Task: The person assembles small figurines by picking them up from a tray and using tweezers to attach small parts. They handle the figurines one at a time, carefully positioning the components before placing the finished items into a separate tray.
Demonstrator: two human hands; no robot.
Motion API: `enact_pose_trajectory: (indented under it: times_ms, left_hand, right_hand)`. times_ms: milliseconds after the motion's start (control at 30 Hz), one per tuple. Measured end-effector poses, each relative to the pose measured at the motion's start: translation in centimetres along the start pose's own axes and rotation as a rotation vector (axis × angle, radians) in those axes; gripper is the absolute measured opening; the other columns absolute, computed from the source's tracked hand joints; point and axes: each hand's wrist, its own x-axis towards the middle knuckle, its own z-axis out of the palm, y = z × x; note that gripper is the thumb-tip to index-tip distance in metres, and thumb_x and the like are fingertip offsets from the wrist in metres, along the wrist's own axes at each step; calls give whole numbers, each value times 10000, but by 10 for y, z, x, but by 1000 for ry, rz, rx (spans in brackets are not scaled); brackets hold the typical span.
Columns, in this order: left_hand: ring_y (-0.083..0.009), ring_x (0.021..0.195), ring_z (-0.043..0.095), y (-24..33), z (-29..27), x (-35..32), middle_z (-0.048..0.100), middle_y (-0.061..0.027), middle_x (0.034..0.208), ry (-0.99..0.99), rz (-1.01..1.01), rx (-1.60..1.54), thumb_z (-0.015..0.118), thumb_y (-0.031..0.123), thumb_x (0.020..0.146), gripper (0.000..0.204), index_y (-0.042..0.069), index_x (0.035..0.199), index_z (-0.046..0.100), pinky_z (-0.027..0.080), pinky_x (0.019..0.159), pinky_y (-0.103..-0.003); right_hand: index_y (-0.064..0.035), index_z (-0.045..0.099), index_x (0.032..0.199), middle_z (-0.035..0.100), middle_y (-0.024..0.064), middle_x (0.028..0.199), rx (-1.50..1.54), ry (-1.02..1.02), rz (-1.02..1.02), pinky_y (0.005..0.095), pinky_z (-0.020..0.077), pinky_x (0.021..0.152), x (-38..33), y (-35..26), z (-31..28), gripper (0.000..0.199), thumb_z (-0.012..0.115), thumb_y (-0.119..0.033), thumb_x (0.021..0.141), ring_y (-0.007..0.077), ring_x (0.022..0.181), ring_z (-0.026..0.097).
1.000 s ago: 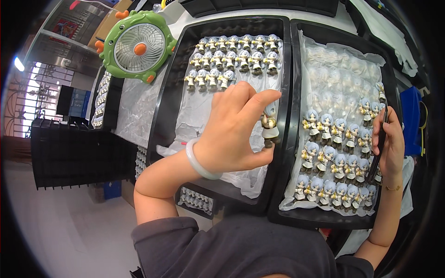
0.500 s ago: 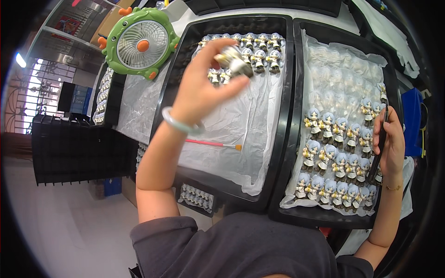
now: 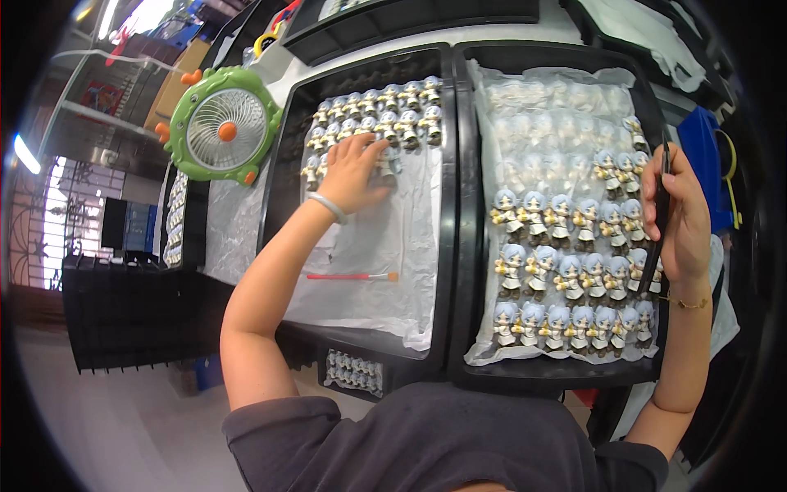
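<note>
The left hand (image 3: 352, 176) is over the far part of the left tray (image 3: 449, 246), its fingers toward the far side and its thumb on the near side of a small figure (image 3: 384, 170). That figure lies on the white sheet (image 3: 369, 307) at the right end of the third row from the far edge; it is partly covered by the hand and slightly blurred, so I cannot tell whether thumb and fingers pinch it or are spread around it. Beyond the hand, two rows of like figures (image 3: 407, 127), with pale blue hair and white clothes, run across the tray, and one more shows to the left of the hand. Nearer, a paintbrush (image 3: 348, 276) with a red handle lies crosswise on the sheet, bristles to the right. A pale bangle (image 3: 328, 207) circles the left wrist. The right hand (image 3: 680, 217) has its fingers closed around a slim dark tool (image 3: 653, 258), held at the right edge of the right tray (image 3: 463, 328). In that tray the three near rows of figures (image 3: 557, 324) show plainly, while most of the far ones look hazy under a thin see-through sheet (image 3: 557, 123). A green fan (image 3: 184, 135) stands left of the left tray, and a blue box (image 3: 697, 148) is to the right of the right tray.
</note>
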Motion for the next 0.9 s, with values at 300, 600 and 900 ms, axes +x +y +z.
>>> enact_pose_trajectory:
  times_ms: [300,600,900]
  left_hand:
    - [-290,958,507,135,-33,134,566,-122,976,274,352,-444,626,166,682,333,74,996,570,374,853,-386]
    - [-312,846,597,230,1,199,612,-201,873,-449,180,-380,541,388,712,440,2,909,615,449,753,-389]
    - [-140,760,529,131,-61,99,514,-115,1073,-320,-124,-1687,432,149,877,351,69,1216,389,462,635,-276]
  right_hand:
    - [-56,414,858,498,34,702,57,16,82,169,370,389,-3,2,6,75,417,-111,806,55,496,468]
    - [-62,401,837,482,26,688,41,66,21,164,365,376,2,2,5,65,418,-116,805,51,488,456]
    - [-42,384,866,478,39,684,59,-7,41,158,372,356,-7,6,13,128,439,-129,791,51,470,461]
